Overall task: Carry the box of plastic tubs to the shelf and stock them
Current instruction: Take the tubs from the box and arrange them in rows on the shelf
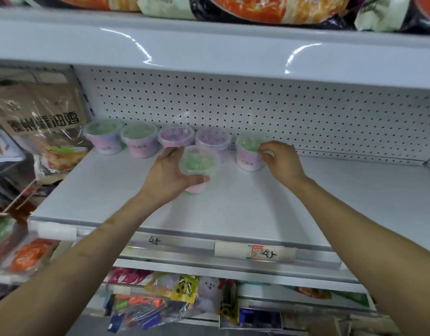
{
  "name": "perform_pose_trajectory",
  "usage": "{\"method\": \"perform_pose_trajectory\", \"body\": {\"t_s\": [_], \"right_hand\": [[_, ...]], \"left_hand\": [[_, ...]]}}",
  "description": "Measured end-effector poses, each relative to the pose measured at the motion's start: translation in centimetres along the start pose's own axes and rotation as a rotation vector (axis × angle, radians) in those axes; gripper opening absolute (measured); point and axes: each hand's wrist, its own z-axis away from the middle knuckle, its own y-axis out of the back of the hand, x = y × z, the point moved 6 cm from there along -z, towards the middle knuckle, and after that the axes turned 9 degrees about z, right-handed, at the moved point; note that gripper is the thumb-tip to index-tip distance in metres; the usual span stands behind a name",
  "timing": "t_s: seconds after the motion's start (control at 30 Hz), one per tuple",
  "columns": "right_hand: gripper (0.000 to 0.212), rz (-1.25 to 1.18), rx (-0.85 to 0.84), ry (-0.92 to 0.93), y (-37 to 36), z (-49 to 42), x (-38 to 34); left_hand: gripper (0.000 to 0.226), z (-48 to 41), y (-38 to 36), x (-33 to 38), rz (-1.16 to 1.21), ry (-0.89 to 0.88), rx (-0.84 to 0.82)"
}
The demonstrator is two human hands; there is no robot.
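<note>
Tubs [139, 139] stand on the white shelf [233, 214], six in all: four in a row along the back, a fifth tub [248, 157] to their right and a sixth tub [199, 166] in front of the row. Four look green inside, two purple. The left hand [170, 172] grips the sixth tub, fingers [172, 151] curled round its wall and thumb across the front; whether it is set down or just above the shelf I cannot tell. The right hand [280, 161] pinches the fifth tub at its rim. They look light, stiff and smooth (thin plastic, likely a little slippery), so a hold round the wall below the lid [103, 128] seems safer than the lid alone, which might pop off. The box is out of view
</note>
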Motion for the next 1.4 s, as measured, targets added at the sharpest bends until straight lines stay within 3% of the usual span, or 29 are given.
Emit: {"method": "perform_pose_trajectory", "body": {"t_s": [0.2, 0.5, 0.63, 0.73, 0.87, 0.97, 1.07, 1.2, 1.27, 1.4], "right_hand": [[0.021, -0.041, -0.002, -0.085, -1.5, -1.6, -0.2], [0.025, 0.004, -0.01, -0.036, -2.0, -1.9, -0.1], [0.036, -0.071, 0.049, -0.007, -0.2, 0.6, -1.3], [0.038, -0.295, -0.052, 0.041, 0.9, 3.8, -2.7], [0.059, -0.435, -0.294, 0.13, 1.7, 8.7, -3.6], [0.056, -0.446, -0.248, 0.066, 2.7, 10.7, -1.3], [0.042, -0.335, -0.154, -0.007, 4.3, 11.6, 2.4], [0.045, -0.221, -0.169, -0.073, 5.9, 12.8, 6.7], [0.046, -0.187, -0.162, -0.084, 6.5, 13.2, 7.6], [0.051, -0.093, -0.077, -0.026, 7.6, 13.3, 6.6]], "left_hand": [[0.09, 0.7, 1.8, 0.2, 0.013, -0.021, 0.019], [0.086, 1.9, 2.5, 0.8, -0.04, -0.009, 0.041], [0.089, 1.7, 1.3, 1.7, -0.029, -0.016, 0.008], [0.088, 1.6, -0.9, 3.3, 0.003, -0.012, -0.026], [0.083, 1.4, -5.0, 6.5, 0.09, -0.067, -0.096], [0.072, 1.3, -8.6, 8.9, 0.13, -0.092, -0.153], [0.077, 1.5, -12.0, 11.0, 0.172, -0.154, -0.3], [0.078, 2.2, -15.1, 11.3, 0.198, -0.19, -0.499], [0.076, 2.1, -15.5, 11.2, 0.138, -0.201, -0.494], [0.058, 1.0, -14.0, 10.9, 0.095, -0.254, -0.329]]}}
